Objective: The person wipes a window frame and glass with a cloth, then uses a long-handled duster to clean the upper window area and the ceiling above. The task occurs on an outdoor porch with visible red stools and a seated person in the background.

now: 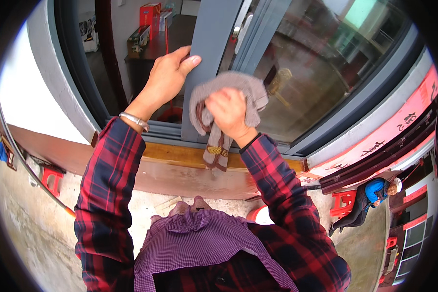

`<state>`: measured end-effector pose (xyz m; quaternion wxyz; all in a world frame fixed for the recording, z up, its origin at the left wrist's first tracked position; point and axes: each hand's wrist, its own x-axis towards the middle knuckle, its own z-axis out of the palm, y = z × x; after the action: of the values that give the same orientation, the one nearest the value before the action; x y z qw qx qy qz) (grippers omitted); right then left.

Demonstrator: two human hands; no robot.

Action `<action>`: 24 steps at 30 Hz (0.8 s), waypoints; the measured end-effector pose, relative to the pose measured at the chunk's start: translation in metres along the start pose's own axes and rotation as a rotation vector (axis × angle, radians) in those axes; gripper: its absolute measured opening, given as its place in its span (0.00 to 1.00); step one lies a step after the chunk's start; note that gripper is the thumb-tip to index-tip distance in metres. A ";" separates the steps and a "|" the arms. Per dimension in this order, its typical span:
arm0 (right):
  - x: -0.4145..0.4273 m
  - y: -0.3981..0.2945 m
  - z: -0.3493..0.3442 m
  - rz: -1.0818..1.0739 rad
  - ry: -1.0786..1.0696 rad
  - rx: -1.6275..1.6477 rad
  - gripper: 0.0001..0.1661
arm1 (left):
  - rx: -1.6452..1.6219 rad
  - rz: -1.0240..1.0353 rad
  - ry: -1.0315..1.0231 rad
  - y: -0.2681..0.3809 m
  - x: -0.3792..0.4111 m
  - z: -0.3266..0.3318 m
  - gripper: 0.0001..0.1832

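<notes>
My right hand (pixel 227 111) presses a bunched grey-brown cloth (pixel 241 81) against the lower part of a grey sliding window frame (pixel 213 40). One end of the cloth hangs down over the wooden sill (pixel 168 154). Cloth and hand look slightly blurred. To the left, my left hand (pixel 169 75) grips the edge of the same upright, its thumb on the front face and its fingertips hidden behind. The window is open on that side, and glass (pixel 314 69) with reflections fills the right side. A white latch (pixel 244 31) sits on the frame above the cloth.
Indoors, boxes (pixel 150 18) stand on a dark table (pixel 155 45). Below the sill, a red-rimmed bucket (pixel 262 215) is on the ground. At right, a person (pixel 374 195) sits on a red plastic stool (pixel 343 203); another red stool (pixel 52 181) stands at left. A pole (pixel 25 157) curves along the left.
</notes>
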<state>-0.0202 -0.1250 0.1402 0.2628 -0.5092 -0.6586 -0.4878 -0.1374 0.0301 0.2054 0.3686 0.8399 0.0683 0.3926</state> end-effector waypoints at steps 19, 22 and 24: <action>0.003 0.105 -0.036 0.239 0.005 0.431 0.14 | -0.126 0.035 -0.013 0.018 -0.003 0.001 0.17; 0.135 0.195 -0.111 -0.019 0.282 -0.086 0.19 | -0.108 -0.018 0.007 0.015 -0.007 0.000 0.17; 0.178 0.220 -0.174 0.094 0.444 -0.409 0.24 | -0.121 -0.008 0.037 0.015 -0.008 0.004 0.17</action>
<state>0.0962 -0.2087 0.4400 0.3145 -0.4623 -0.4491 -0.6969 -0.1428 0.0135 0.2090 0.4189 0.8083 0.0546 0.4100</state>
